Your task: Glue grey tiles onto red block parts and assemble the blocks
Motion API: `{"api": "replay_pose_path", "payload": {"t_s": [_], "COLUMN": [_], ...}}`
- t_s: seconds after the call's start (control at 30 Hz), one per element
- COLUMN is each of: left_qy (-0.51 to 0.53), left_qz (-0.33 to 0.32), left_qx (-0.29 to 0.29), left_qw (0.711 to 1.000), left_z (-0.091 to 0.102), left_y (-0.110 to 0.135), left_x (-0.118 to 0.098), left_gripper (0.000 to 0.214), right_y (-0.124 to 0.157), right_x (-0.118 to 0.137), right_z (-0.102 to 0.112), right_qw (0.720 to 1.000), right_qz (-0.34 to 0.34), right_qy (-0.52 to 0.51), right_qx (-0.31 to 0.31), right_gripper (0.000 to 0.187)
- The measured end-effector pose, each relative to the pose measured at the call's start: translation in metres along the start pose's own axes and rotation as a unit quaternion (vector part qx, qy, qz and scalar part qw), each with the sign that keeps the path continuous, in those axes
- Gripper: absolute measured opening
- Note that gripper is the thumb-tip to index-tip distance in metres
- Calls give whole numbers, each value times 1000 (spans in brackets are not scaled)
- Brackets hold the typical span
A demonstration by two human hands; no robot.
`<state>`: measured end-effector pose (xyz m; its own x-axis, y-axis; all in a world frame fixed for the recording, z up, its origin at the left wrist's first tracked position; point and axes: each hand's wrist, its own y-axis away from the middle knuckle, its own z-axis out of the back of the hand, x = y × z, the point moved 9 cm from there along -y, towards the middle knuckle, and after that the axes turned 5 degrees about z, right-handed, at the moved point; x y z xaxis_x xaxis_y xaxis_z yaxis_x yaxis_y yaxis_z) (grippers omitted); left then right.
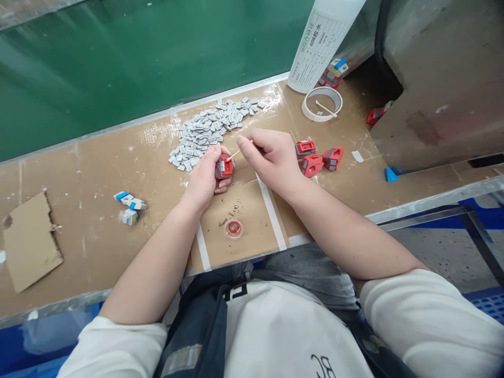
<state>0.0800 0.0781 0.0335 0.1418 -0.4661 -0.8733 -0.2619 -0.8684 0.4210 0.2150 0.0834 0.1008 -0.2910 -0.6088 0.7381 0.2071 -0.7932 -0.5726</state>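
My left hand (205, 176) is closed around a small red and grey plastic part (224, 167), its recessed face turned up. In my right hand (271, 157) a thin cotton swab (235, 154) is pinched between thumb and fingers. The swab's tip touches or hovers just over the recess of the red part; which of the two I cannot tell. Below my hands a small round dish (233, 229) of reddish-brown liquid sits on the cardboard, with drips around it. To the right of my right hand stand several similar red parts (312, 165).
A pile of small grey pieces (205, 131) lies behind my left hand. At the back right stand a large white bottle (315, 47) and a tape roll (305, 107) with a swab in it. White-blue parts (129, 206) and torn cardboard (31, 241) lie left. A metal box (444, 84) borders the right.
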Motion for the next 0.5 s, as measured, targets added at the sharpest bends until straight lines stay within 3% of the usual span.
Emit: {"api": "replay_pose_path", "payload": {"t_s": [0.5], "left_qy": [8], "left_qz": [7], "left_qx": [-12], "left_qw": [1000], "left_z": [3], "left_y": [-1], "left_x": [0], "left_gripper": [22], "right_y": [1], "right_x": [-3], "right_z": [-3], "right_qw": [999], "right_qz": [-17], "right_qy": [21], "right_qx": [27], "right_gripper": [52]}}
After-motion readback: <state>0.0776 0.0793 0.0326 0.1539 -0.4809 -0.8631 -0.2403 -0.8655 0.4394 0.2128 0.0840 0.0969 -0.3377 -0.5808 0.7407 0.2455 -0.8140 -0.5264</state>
